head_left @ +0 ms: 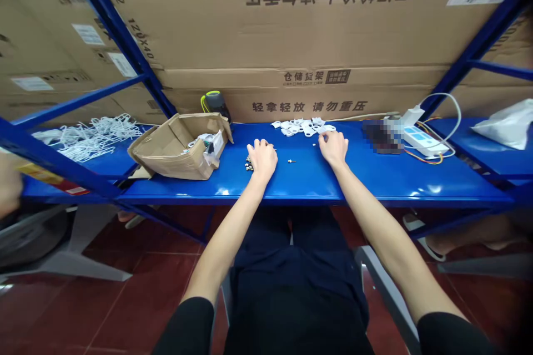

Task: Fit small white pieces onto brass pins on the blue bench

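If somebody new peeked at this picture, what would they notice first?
Probably the huge cardboard sheet with some upside-down writing, behind the bright blue shelf. Next, the left hand over small metal pieces and the right hand beside the white parts. An open cardboard box sits left of both hands.

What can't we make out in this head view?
Head view throughout:
- Left hand: any grip on metal parts, hidden by its back.
- Right hand: any hold on white pieces, too small.
- Dark item: identity, pixelated.
- Cardboard box: lower contents, hidden by its wall.
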The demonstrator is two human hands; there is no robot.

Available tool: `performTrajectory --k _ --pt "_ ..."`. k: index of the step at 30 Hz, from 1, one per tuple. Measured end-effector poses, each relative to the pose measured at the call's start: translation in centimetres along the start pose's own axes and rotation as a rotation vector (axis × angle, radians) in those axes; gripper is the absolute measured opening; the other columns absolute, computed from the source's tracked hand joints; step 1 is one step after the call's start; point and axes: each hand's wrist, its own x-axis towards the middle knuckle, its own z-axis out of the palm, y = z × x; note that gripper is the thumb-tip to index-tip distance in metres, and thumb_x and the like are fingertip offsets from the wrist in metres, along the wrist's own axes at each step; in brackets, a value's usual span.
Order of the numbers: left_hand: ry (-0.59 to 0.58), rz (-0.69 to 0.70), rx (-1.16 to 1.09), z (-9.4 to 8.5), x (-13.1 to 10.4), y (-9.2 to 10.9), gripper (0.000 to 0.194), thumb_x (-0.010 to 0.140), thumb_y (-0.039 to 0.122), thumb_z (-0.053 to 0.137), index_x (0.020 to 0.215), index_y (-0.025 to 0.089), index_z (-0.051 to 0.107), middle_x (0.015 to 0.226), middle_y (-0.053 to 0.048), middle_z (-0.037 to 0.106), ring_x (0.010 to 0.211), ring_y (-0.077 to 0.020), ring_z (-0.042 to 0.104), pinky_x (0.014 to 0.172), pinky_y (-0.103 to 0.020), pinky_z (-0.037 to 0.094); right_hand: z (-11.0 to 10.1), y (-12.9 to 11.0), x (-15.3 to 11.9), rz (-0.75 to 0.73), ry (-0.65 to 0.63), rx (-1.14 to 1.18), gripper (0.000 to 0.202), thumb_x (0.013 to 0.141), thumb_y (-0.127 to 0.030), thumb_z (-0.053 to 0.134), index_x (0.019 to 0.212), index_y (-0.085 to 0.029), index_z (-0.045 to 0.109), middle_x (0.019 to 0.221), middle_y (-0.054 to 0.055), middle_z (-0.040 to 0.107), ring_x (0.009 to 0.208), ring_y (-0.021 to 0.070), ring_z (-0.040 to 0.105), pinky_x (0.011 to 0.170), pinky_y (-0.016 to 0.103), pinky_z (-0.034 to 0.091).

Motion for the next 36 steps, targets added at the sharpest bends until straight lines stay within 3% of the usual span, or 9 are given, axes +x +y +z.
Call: performTrajectory --k 5,11,15,20,27,31,36 --pt "-0.03 0.051 -0.031 0.0 0.2 -0.1 0.04 0.11 0.028 0.044 0.116 0.025 0.083 0.124 -0.014 0.075 0.122 -0.0355 0.057 0.104 -0.053 0.043 0.2 -0.4 -0.6 -0.05 -0.055 -0.061 0.025 0.093 -0.031 0.063 0.105 -0.021 0.082 0.124 0.02 0.071 0.124 0.0406 0.055 0.104 0.06 0.04" --pt "-0.047 0.118 -0.092 0.1 0.0 0.5 0.031 0.109 0.034 0.055 0.124 0.024 0.079 0.127 -0.014 0.075 0.124 -0.0344 0.058 0.106 -0.049 0.044 1.2 0.5 -0.6 -0.142 0.009 -0.029 0.021 0.093 -0.033 0.066 0.086 -0.021 0.082 0.103 0.021 0.07 0.11 0.0404 0.057 0.098 0.061 0.042" --pt "-0.072 0.112 -0.076 0.2 -0.3 0.5 0.035 0.111 0.03 0.048 0.126 0.021 0.078 0.133 -0.014 0.072 0.126 -0.0346 0.058 0.104 -0.047 0.044 1.4 0.8 -0.4 -0.176 0.005 -0.009 0.026 0.096 -0.036 0.065 0.081 -0.021 0.08 0.098 0.019 0.071 0.107 0.0389 0.058 0.098 0.06 0.043" --pt "-0.062 0.109 -0.076 0.1 -0.6 0.7 0.044 0.112 0.021 0.036 0.13 0.02 0.076 0.131 -0.015 0.073 0.126 -0.0333 0.058 0.104 -0.046 0.044 1.1 0.0 -0.5 -0.241 -0.076 0.081 0.021 0.096 -0.029 0.064 0.086 -0.021 0.081 0.1 0.018 0.076 0.109 0.0392 0.062 0.1 0.058 0.043" --pt "-0.074 0.12 -0.102 0.0 -0.2 1.0 0.03 0.11 0.029 0.051 0.114 0.022 0.08 0.123 -0.013 0.075 0.122 -0.0344 0.059 0.103 -0.048 0.044 1.2 -1.5 -1.1 -0.403 -0.216 0.27 0.018 0.093 -0.024 0.067 0.1 -0.024 0.084 0.102 0.007 0.083 0.097 0.0273 0.07 0.094 0.041 0.052" --pt "-0.079 0.133 -0.133 0.2 0.1 1.4 0.029 0.11 0.028 0.05 0.108 0.023 0.079 0.121 -0.011 0.076 0.12 -0.0319 0.06 0.103 -0.046 0.043 1.0 -1.9 -1.3 -0.427 -0.258 0.349 0.02 0.091 -0.028 0.068 0.102 -0.025 0.085 0.101 0.005 0.084 0.091 0.0257 0.073 0.092 0.04 0.054" --pt "-0.046 0.143 -0.179 0.3 0.1 1.8 0.03 0.113 0.033 0.047 0.115 0.025 0.076 0.125 -0.009 0.075 0.119 -0.0291 0.061 0.104 -0.044 0.043 0.5 -2.3 -1.5 -0.412 -0.269 0.438 0.026 0.095 -0.038 0.066 0.103 -0.025 0.086 0.108 0.006 0.085 0.092 0.0269 0.075 0.09 0.041 0.057"
